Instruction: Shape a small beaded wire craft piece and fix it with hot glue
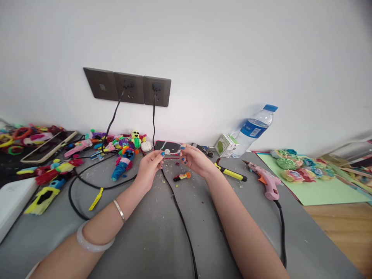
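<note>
My left hand (150, 166) and my right hand (197, 159) are raised close together over the grey table. Between them is a thin beaded bracelet (167, 152) with a clear, larger bead near its middle and strands of small pale and reddish beads. Thumb and fingers of each hand pinch one side of it, so it is stretched sideways. Just below on the table lies a small red, black and yellow fuzzy piece (182, 176). A dark phone (168, 146) is partly hidden behind the bracelet.
Yellow-handled pliers (231, 173) and a pink glue gun (266, 179) lie to the right. A tilted water bottle (252, 131) leans by a small carton (226, 145). Black cables (181, 217) cross the table (139, 240). Colourful fuzzy figures (123, 164) crowd the left, near another phone (48, 147).
</note>
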Demonstrator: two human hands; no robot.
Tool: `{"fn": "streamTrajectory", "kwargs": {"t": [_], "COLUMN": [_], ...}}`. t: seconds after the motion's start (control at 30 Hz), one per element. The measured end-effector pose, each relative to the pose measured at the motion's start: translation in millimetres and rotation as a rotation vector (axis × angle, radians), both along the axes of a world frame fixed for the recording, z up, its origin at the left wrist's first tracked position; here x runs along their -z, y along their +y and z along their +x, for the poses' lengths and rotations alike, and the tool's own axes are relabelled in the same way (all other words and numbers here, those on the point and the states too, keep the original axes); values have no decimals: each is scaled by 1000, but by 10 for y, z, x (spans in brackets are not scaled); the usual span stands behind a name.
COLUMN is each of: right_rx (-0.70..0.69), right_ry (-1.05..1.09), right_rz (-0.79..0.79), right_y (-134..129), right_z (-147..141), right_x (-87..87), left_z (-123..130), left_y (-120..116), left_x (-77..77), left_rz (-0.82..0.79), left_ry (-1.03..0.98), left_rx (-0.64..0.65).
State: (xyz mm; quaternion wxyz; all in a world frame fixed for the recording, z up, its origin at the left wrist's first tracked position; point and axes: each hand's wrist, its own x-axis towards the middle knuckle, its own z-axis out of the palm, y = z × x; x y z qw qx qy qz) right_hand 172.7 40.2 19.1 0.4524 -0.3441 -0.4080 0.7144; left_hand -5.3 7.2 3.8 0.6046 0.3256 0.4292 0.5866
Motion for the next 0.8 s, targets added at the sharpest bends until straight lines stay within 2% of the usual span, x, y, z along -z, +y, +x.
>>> {"fn": "streamTrajectory", "kwargs": {"t": [0.2,0.57,0.8], "right_rx": [-2,-18,-40], "right_ry": [6,8,28], "right_rz": [-13,11,16], "right_y": [4,-2,2], "right_z": [3,0,13], "right_x": [4,3,11], "left_z": [-9,5,-19], "left_y": [0,3,-15], "left_x": [-1,8,15], "left_rz": [9,23,81], "left_ry": [-35,70,187], "left_rx": [-3,14,78]}}
